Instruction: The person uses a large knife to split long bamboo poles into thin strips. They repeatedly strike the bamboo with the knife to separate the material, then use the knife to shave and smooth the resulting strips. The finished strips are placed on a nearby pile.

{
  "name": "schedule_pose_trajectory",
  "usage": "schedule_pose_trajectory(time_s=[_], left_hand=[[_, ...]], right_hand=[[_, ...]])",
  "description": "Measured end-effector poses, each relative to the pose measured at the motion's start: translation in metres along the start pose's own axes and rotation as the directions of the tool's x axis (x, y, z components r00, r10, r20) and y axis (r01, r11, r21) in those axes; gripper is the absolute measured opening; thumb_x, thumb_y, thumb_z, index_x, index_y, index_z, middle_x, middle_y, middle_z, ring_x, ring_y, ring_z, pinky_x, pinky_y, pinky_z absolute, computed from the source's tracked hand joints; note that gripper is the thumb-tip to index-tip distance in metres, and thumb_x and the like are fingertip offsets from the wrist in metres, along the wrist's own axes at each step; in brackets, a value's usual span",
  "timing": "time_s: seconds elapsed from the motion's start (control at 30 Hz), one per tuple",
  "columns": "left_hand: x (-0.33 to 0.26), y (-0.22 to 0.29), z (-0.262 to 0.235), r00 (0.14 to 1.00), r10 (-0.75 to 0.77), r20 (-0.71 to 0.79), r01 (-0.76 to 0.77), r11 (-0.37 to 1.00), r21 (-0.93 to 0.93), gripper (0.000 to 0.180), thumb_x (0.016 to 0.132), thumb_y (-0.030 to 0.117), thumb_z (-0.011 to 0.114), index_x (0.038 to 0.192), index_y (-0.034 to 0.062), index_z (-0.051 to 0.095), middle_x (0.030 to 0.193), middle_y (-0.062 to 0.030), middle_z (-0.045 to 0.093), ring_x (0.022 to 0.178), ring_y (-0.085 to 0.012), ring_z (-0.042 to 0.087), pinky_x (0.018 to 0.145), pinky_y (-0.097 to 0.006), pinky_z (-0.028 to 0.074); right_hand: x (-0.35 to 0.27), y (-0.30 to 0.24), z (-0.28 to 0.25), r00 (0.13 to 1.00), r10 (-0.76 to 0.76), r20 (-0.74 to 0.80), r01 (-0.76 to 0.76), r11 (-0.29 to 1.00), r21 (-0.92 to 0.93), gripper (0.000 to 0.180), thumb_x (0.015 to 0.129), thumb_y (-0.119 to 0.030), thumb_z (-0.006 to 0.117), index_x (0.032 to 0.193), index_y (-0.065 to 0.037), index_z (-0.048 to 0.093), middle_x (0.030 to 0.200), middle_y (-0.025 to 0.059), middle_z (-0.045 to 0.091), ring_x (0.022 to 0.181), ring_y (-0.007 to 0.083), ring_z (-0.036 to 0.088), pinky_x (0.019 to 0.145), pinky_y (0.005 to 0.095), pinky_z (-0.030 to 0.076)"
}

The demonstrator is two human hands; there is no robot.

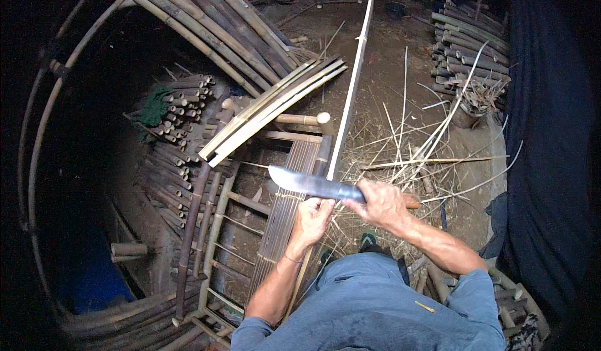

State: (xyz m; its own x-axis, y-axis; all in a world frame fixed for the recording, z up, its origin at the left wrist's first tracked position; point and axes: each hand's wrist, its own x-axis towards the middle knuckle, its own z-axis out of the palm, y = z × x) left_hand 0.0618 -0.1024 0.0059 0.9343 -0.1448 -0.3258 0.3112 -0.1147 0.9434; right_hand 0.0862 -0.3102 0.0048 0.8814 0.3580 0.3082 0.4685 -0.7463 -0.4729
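My right hand is closed round the wooden handle of a machete. Its broad blade points left, a little blurred, and lies across a long split bamboo strip. That pale strip runs from the far top edge down toward my body. Just below the blade, my left hand grips the strip with its fingers wrapped round it; the exact hold is partly hidden. Beside my left hand lies a slatted bamboo bench.
Split bamboo pieces rest across the bamboo frame on the left. Long poles lean behind them. Cut bamboo is stacked at left and far right. Thin shavings litter the dirt floor. A dark cloth hangs at right.
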Motion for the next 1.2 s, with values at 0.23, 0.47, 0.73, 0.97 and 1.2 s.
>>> schedule_pose_trajectory(time_s=[0.23,0.47,0.73,0.97,1.2], left_hand=[[-0.034,-0.015,0.005,0.993,0.101,-0.053,-0.096,0.991,0.095,0.028,0.095,0.018,0.057,0.114,-0.0008,0.064,0.065,0.0062,0.047,0.059,-0.0033,0.04,0.05,-0.024,0.033],[-0.105,-0.053,-0.016,0.998,0.063,-0.002,-0.062,0.99,0.127,0.028,0.095,0.018,0.059,0.115,-0.001,0.065,0.067,0.0038,0.051,0.059,-0.005,0.044,0.052,-0.024,0.038],[-0.117,-0.054,-0.031,0.99,0.134,-0.055,-0.117,0.965,0.233,0.026,0.096,0.019,0.059,0.107,-0.0021,0.067,0.065,0.0017,0.054,0.057,-0.0067,0.047,0.051,-0.025,0.04],[-0.119,-0.062,-0.04,0.998,0.064,0.019,-0.066,0.992,0.112,0.023,0.097,0.019,0.056,0.098,-0.002,0.067,0.064,0.0013,0.053,0.055,-0.0061,0.047,0.049,-0.025,0.039],[-0.047,0.0,-0.015,0.982,0.097,0.162,-0.077,0.989,-0.128,0.029,0.096,0.024,0.057,0.11,-0.0011,0.061,0.064,0.0015,0.052,0.049,-0.0043,0.044,0.043,-0.021,0.034]], right_hand=[[0.035,0.028,-0.019,0.974,0.201,-0.106,-0.202,0.979,-0.004,0.049,0.089,-0.055,0.055,0.088,-0.006,0.055,0.066,0.0182,0.063,0.06,0.0379,0.065,0.056,0.0502,0.051],[0.081,0.097,-0.085,0.872,0.47,-0.132,-0.481,0.875,-0.061,0.054,0.092,-0.06,0.048,0.091,-0.006,0.056,0.065,0.0221,0.063,0.066,0.0413,0.066,0.058,0.0502,0.051],[0.071,0.098,-0.076,0.987,0.025,-0.16,-0.037,0.996,-0.078,0.051,0.087,-0.059,0.057,0.085,-0.007,0.057,0.066,0.0155,0.063,0.066,0.034,0.067,0.056,0.044,0.052],[0.09,0.155,-0.147,0.827,0.432,-0.361,-0.534,0.804,-0.261,0.06,0.094,-0.061,0.042,0.096,-0.004,0.061,0.067,0.0201,0.065,0.065,0.0367,0.067,0.057,0.0482,0.052],[0.031,0.041,-0.068,0.944,0.236,-0.231,-0.261,0.962,-0.085,0.056,0.092,-0.061,0.047,0.088,-0.007,0.059,0.061,0.0113,0.058,0.052,0.0255,0.061,0.046,0.0396,0.047]])
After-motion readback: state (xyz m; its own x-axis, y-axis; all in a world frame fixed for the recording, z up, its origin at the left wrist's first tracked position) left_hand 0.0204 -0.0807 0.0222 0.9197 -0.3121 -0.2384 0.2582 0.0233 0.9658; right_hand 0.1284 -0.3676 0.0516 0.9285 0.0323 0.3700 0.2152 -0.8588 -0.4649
